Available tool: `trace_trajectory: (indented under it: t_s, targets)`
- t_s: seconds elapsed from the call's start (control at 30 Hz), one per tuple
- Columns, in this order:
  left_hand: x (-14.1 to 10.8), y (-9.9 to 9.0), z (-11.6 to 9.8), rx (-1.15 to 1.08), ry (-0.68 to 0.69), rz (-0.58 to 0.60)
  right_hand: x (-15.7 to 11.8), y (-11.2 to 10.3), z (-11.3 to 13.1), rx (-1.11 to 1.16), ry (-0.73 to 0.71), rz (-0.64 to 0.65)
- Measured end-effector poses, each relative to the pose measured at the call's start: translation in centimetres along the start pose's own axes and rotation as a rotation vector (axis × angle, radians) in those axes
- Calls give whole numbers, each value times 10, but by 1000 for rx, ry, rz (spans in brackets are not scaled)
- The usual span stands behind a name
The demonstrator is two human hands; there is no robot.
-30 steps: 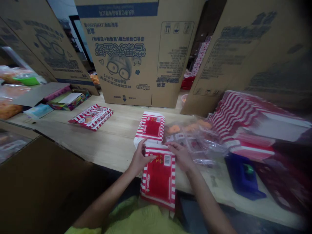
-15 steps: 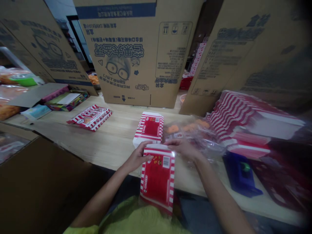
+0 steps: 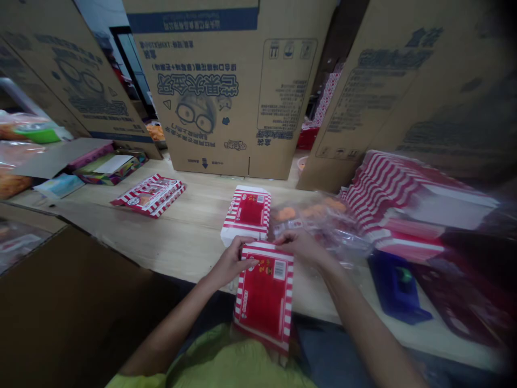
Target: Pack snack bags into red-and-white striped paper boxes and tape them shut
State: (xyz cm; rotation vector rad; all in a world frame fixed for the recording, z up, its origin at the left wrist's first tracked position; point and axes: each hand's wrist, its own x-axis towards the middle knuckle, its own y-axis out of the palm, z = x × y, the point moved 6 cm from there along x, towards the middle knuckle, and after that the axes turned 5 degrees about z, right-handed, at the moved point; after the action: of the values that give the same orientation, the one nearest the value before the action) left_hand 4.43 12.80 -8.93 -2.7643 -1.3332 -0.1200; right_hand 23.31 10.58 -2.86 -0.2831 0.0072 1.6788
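A red box with striped red-and-white edges (image 3: 263,302) stands out over the table's front edge, close to my body. My left hand (image 3: 234,263) grips its upper left side, thumb lying across the printed front. At the top right corner, the fingers of my right hand (image 3: 297,245) pinch the box's upper edge. Just beyond lies a second box of the same print (image 3: 251,207), flat on the table. Beside my right hand is a clear plastic bag (image 3: 311,213) with orange pieces in it.
Tall cardboard cartons (image 3: 226,97) wall off the back. Striped flat boxes (image 3: 388,199) are piled at right, near a blue plastic holder (image 3: 398,288). A striped packet (image 3: 150,195) and a colourful open box (image 3: 111,166) lie left. An open carton (image 3: 81,307) stands at front left.
The box's top flap, which stood up pale behind the edge, is now folded down out of sight. Box and both hands have shifted slightly right.
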Motion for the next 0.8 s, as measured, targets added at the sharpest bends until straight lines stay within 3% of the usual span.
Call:
trace_trajectory:
  t_s: [0.23,0.4,0.53,0.8]
  targets:
    - [12,-6,-10,-60,-74,-65,-2,2,3,-51,-8,-24]
    - [24,-8,-25,1,-110,34,0,3,1,-77,-4,-25]
    - [21,0,-29,129,-37,114,-3,-2,-2,-64,-14,-27]
    - [12,1,-29,236,100,136,-9,-7,-2,-42,7,-17]
